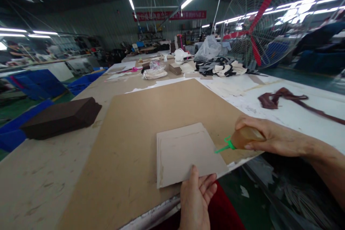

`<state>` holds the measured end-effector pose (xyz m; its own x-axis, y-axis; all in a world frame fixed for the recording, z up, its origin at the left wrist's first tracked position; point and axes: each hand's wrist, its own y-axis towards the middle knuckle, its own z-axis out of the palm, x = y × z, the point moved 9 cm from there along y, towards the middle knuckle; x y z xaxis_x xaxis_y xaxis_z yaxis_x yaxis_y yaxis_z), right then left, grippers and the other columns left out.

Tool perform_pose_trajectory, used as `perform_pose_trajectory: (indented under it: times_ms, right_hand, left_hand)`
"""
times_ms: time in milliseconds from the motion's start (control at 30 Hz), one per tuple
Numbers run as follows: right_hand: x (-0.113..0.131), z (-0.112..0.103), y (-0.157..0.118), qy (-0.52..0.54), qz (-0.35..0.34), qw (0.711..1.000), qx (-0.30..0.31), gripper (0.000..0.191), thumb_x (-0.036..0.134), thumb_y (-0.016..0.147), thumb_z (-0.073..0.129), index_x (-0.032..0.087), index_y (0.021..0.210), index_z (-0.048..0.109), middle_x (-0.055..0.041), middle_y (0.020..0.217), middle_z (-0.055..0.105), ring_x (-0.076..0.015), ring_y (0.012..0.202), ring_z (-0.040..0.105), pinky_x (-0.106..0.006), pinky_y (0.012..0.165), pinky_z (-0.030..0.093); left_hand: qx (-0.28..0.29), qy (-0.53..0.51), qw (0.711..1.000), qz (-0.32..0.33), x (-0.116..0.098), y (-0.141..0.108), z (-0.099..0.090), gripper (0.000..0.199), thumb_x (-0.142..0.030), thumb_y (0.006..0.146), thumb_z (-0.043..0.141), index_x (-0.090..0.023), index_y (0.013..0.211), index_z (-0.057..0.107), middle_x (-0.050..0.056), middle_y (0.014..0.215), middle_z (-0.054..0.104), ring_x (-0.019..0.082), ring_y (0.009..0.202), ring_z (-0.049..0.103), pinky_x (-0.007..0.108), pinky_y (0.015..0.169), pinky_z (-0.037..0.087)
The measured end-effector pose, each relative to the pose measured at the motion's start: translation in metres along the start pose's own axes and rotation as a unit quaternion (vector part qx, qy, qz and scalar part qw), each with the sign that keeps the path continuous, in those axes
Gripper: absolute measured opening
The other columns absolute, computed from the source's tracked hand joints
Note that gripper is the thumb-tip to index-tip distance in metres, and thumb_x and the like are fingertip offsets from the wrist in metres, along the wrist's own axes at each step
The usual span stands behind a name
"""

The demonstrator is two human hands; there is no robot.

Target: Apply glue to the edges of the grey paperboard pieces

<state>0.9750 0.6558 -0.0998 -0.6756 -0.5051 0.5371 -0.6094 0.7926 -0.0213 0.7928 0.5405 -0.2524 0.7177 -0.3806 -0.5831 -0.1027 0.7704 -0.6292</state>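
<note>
Head view, panel: the pale panel (185,152) lies flat on the brown board (129,125), its near right corner reaching the table's near edge; brownish lines follow its left and far edges.
Left hand: half open (196,194), thumb on the panel, fingers loosely curled at its near edge; whether they pinch it cannot be told.
Right hand: closed (265,136) around the amber bottle (246,137), tilted, green nozzle (225,148) tip at the panel's right edge; contact cannot be told.
Room: board surface spreads left of and beyond the panel.
Borders: dark stack (61,116) leftward, maroon scrap (283,97) right, bags (155,71) farther off.
</note>
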Motion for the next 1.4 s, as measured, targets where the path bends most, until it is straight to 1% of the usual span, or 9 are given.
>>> perform_pose_trajectory:
  times_ms: [167, 233, 300, 500, 733, 900, 1000, 1200, 1400]
  right_hand:
    - [-0.003, -0.006, 0.025, -0.066, -0.049, 0.992, -0.098, 0.036, 0.043, 0.077, 0.064, 0.024, 0.106, 0.052, -0.0038, 0.107, 0.057, -0.0225, 0.099, 0.054, -0.037, 0.087, 0.044]
    - [-0.006, -0.007, 0.026, -0.078, -0.053, 0.989, -0.113, 0.037, 0.043, 0.077, 0.064, 0.024, 0.106, 0.051, -0.0041, 0.108, 0.056, -0.0227, 0.101, 0.054, -0.038, 0.088, 0.044]
    - [-0.007, -0.006, 0.018, -0.074, -0.042, 0.991, -0.102, 0.036, 0.044, 0.078, 0.063, 0.024, 0.107, 0.051, -0.0039, 0.107, 0.056, -0.0224, 0.100, 0.054, -0.038, 0.088, 0.043]
    - [-0.003, 0.005, -0.016, -0.002, -0.015, 1.000, -0.023, 0.035, 0.046, 0.080, 0.062, 0.027, 0.107, 0.052, -0.0035, 0.111, 0.057, -0.0218, 0.100, 0.055, -0.035, 0.084, 0.047]
    - [-0.010, 0.002, -0.002, -0.057, -0.032, 0.993, -0.094, 0.039, 0.046, 0.079, 0.063, 0.026, 0.110, 0.049, -0.0041, 0.115, 0.055, -0.0230, 0.106, 0.053, -0.040, 0.093, 0.043]
    - [-0.007, 0.011, -0.038, -0.019, -0.023, 0.999, -0.035, 0.035, 0.043, 0.080, 0.063, 0.031, 0.110, 0.049, -0.0012, 0.115, 0.055, -0.0208, 0.104, 0.055, -0.035, 0.088, 0.047]
    - [-0.012, 0.013, -0.054, -0.008, -0.010, 0.999, -0.040, 0.039, 0.041, 0.080, 0.064, 0.034, 0.114, 0.048, -0.0004, 0.118, 0.054, -0.0211, 0.106, 0.054, -0.035, 0.089, 0.048]
    - [-0.021, 0.011, -0.046, -0.016, -0.024, 0.995, -0.099, 0.042, 0.042, 0.079, 0.065, 0.033, 0.115, 0.045, -0.0023, 0.118, 0.052, -0.0228, 0.110, 0.051, -0.038, 0.093, 0.044]
    - [-0.021, 0.019, -0.065, 0.024, -0.004, 0.998, -0.052, 0.038, 0.038, 0.081, 0.063, 0.031, 0.114, 0.047, -0.0040, 0.121, 0.052, -0.0212, 0.111, 0.051, -0.032, 0.093, 0.044]
  left_hand:
    - [0.002, 0.002, 1.000, 0.004, -0.001, -0.002, 0.001, 0.036, -0.036, 0.093, 0.050, -0.005, 0.110, 0.055, 0.021, 0.101, 0.068, 0.026, 0.092, 0.067, 0.026, 0.065, 0.055]
    - [0.002, 0.003, 1.000, 0.005, -0.002, -0.002, 0.001, 0.036, -0.036, 0.093, 0.050, -0.005, 0.109, 0.056, 0.021, 0.101, 0.068, 0.026, 0.092, 0.067, 0.026, 0.065, 0.055]
    - [0.000, 0.002, 1.000, 0.005, -0.001, -0.002, 0.000, 0.035, -0.036, 0.093, 0.051, -0.005, 0.109, 0.056, 0.021, 0.101, 0.068, 0.026, 0.092, 0.067, 0.025, 0.065, 0.055]
    - [0.000, 0.001, 1.000, 0.008, -0.001, -0.002, 0.001, 0.036, -0.035, 0.092, 0.052, -0.003, 0.107, 0.057, 0.022, 0.099, 0.068, 0.025, 0.089, 0.068, 0.025, 0.064, 0.055]
    - [-0.003, 0.010, 1.000, 0.020, -0.003, -0.005, 0.001, 0.035, -0.034, 0.092, 0.053, -0.004, 0.111, 0.055, 0.021, 0.102, 0.067, 0.026, 0.093, 0.067, 0.027, 0.068, 0.056]
    - [-0.001, 0.017, 0.999, 0.028, -0.003, -0.004, 0.000, 0.036, -0.036, 0.091, 0.053, -0.004, 0.109, 0.056, 0.022, 0.102, 0.067, 0.027, 0.094, 0.067, 0.027, 0.069, 0.056]
    - [-0.004, 0.021, 0.999, 0.032, -0.003, -0.003, -0.001, 0.037, -0.036, 0.091, 0.053, -0.004, 0.108, 0.057, 0.022, 0.101, 0.067, 0.027, 0.093, 0.067, 0.028, 0.070, 0.056]
    - [0.002, 0.024, 0.999, 0.035, -0.004, -0.004, 0.002, 0.036, -0.035, 0.091, 0.053, -0.004, 0.110, 0.057, 0.022, 0.102, 0.067, 0.026, 0.094, 0.067, 0.027, 0.070, 0.056]
    - [-0.010, 0.022, 0.999, 0.035, -0.003, -0.002, -0.001, 0.035, -0.034, 0.091, 0.054, -0.005, 0.110, 0.055, 0.021, 0.102, 0.067, 0.027, 0.094, 0.067, 0.030, 0.073, 0.057]
